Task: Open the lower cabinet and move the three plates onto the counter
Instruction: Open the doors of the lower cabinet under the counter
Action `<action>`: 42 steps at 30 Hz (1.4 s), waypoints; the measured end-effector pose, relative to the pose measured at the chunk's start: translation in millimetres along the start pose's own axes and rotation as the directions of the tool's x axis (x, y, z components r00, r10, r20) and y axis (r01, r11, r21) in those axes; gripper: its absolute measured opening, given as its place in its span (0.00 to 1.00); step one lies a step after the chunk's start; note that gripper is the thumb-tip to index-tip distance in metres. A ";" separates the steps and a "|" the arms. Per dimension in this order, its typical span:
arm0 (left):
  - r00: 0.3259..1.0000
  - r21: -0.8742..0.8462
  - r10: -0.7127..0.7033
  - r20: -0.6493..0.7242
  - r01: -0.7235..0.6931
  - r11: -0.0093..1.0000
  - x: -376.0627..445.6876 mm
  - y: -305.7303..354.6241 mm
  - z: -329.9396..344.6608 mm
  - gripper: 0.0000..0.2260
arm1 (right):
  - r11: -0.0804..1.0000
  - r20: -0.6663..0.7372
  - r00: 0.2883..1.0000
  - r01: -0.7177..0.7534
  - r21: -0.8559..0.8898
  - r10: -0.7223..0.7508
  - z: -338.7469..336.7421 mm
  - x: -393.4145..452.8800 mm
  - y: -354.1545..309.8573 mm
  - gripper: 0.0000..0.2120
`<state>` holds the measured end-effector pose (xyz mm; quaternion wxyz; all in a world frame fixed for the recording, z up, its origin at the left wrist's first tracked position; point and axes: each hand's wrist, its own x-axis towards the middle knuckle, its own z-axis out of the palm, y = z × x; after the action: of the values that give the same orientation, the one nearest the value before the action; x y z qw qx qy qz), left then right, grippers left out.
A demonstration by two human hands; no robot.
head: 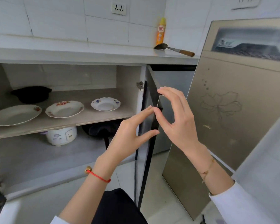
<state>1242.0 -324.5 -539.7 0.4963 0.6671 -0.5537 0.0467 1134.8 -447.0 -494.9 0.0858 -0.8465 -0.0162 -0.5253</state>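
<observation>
Hovering open and empty at the door edge, both hands leave the three plates leftward on the shelf, nearer the left hand than the right hand.

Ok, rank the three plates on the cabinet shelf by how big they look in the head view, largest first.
1. Plate with the red flower at its rim, far left.
2. Plate with the red-orange pattern, middle.
3. Blue-flowered plate, right.

The left plate sits nearer the camera and the wide-angle lens stretches the edges, so true sizes may differ less.
</observation>
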 end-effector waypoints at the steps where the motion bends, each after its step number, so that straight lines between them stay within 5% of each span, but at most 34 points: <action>1: 1.000 -0.008 0.007 0.028 -0.007 1.000 2.4 1.3 6.9 0.30 | 1.000 -0.007 1.000 -0.004 -0.023 0.004 -5.0 -2.9 3.6 0.17; 13: 0.979 -0.044 0.170 0.114 -0.166 0.985 39.1 19.9 96.0 0.26 | 0.918 -0.087 0.991 -0.125 -0.376 0.099 -66.3 -31.9 67.0 0.21; 20: 0.968 0.014 0.105 0.226 -0.111 0.994 62.2 19.6 147.3 0.29 | 0.802 -0.095 0.977 -0.213 -0.558 0.193 -89.7 -33.8 107.2 0.19; 26: 0.959 0.010 0.099 0.266 -0.105 0.994 68.7 18.0 166.5 0.34 | 0.768 -0.094 0.974 -0.220 -0.602 0.205 -93.1 -32.5 120.3 0.20; 42: 0.954 0.064 0.069 0.292 -0.092 0.994 62.3 14.6 142.8 0.29 | 0.785 0.059 0.988 -0.074 -0.615 0.139 -94.9 -17.2 96.1 0.21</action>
<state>1184.8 -468.0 -564.5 0.3815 0.6622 -0.6449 -0.0099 1054.3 -556.0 -481.4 -0.1638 -0.8537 0.1979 -0.4529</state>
